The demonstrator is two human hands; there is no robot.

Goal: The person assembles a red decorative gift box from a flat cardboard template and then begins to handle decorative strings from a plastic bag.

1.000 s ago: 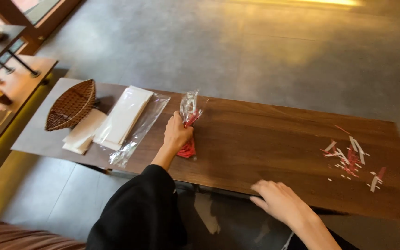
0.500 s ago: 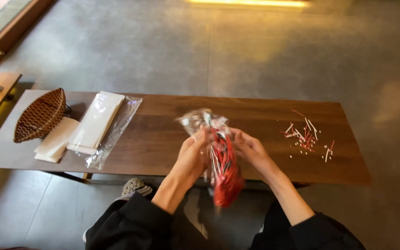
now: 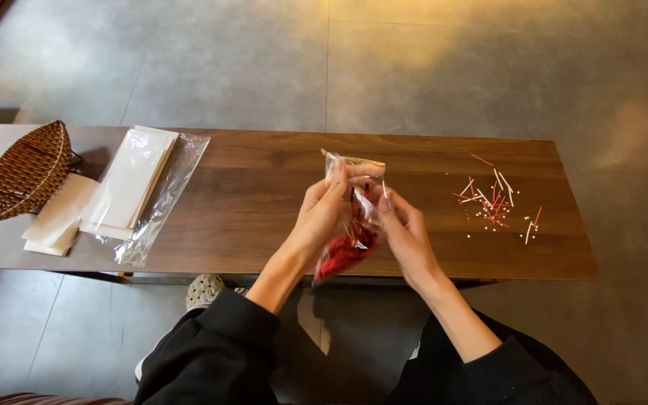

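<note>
Both my hands hold a clear plastic bag [image 3: 351, 225] with red pieces bunched at its bottom, above the front edge of a long wooden table [image 3: 264, 202]. My left hand [image 3: 324, 214] grips the bag's left side near the top. My right hand [image 3: 403, 225] pinches the right side of the bag's mouth. On the table to the right lies a scatter of small red and white sticks [image 3: 498, 201] with tiny white bits around them.
A brown woven basket [image 3: 25, 171] stands at the table's left end. Beside it lie a stack of white sheets in a clear plastic wrapper [image 3: 138, 187] and loose white sheets [image 3: 58, 221]. Grey floor surrounds the table. My shoe [image 3: 205, 289] shows below the edge.
One second ago only my left hand touched the bag on the table while my right hand rested at the front edge. Now both hands hold it lifted, and the view has shifted left.
</note>
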